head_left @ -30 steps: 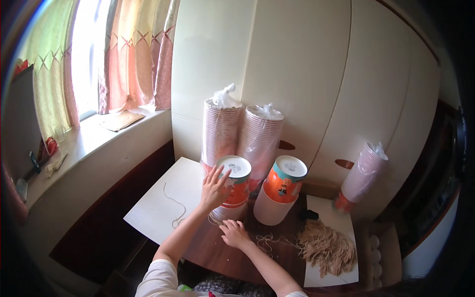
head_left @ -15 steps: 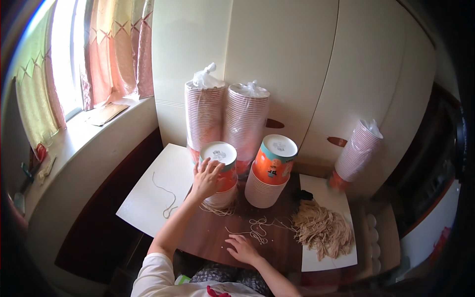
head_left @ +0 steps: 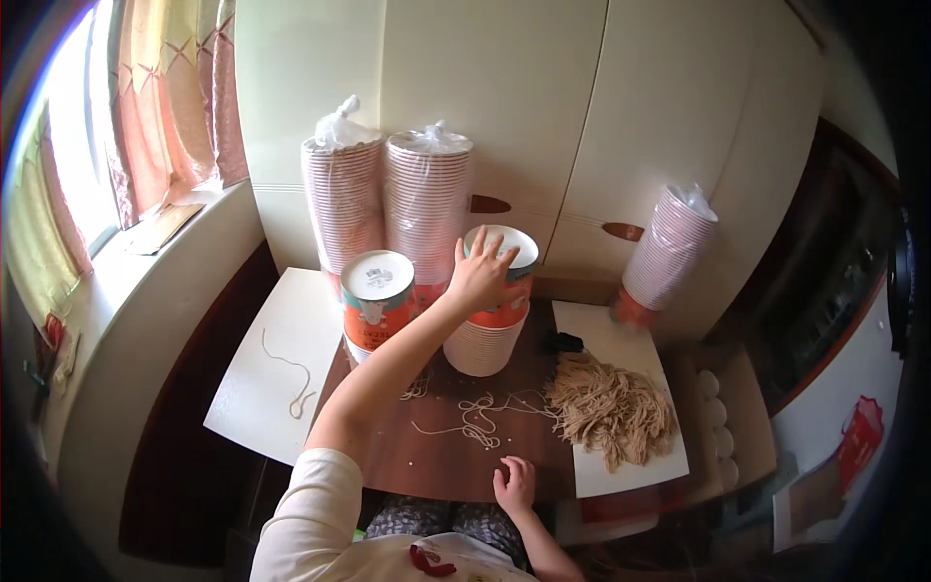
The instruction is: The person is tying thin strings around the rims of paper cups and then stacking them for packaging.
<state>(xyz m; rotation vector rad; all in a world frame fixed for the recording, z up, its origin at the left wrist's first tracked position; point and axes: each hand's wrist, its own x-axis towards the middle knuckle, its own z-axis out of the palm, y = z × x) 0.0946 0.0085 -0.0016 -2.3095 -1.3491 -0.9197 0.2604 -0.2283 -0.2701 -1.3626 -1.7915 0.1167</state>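
Note:
My left hand (head_left: 480, 276) reaches across to the right-hand stack of paper tubs, its fingers spread over the white upturned base of the top tub (head_left: 506, 240). That tub is orange and teal; below it sits a column of nested white tubs (head_left: 480, 346). To its left stands a similar stack, topped by an upturned orange-and-teal tub (head_left: 378, 315), partly behind my left forearm. My right hand (head_left: 516, 483) is at the table's near edge, fingers loosely bent and holding nothing visible. Thin beige cord (head_left: 475, 417) lies tangled on the brown table (head_left: 417, 466) between the hands.
Two tall plastic-wrapped tub stacks (head_left: 341, 204) stand behind; another wrapped stack (head_left: 667, 252) leans at the right. A heap of beige cords (head_left: 611, 412) and a black item (head_left: 562, 341) lie on the right white board (head_left: 635, 475). One cord crosses the left white board (head_left: 252, 388).
My left hand has moved from the left stack's top tub to the right stack's. My right hand has drawn back toward the table edge, its fingers more bent. The view has shifted right.

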